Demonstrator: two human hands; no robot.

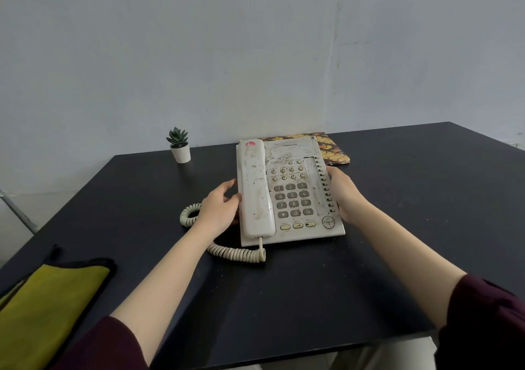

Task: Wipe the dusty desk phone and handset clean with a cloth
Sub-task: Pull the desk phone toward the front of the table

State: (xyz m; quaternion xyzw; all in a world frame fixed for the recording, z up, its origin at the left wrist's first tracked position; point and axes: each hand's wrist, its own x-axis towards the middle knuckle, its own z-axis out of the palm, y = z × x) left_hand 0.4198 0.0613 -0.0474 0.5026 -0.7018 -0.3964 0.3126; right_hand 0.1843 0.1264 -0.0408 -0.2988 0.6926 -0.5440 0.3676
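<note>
Both hands clasp the dusty desk phone (295, 193) mid-desk: left hand (220, 207) curls beside the cradled handset (255, 190), right hand (342, 193) hiding its right edge. Cloth (48, 298) lies cropped bottom-left.

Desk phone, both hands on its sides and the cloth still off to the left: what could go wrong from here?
1. The handset sits loose in its cradle; if the left hand and right hand lift or tilt the desk phone, it may slide off.
2. The coiled cord trails across the table and could snag or drag.
3. The yellow-green cloth lies untouched at the near left edge; neither hand is free for it.
</note>
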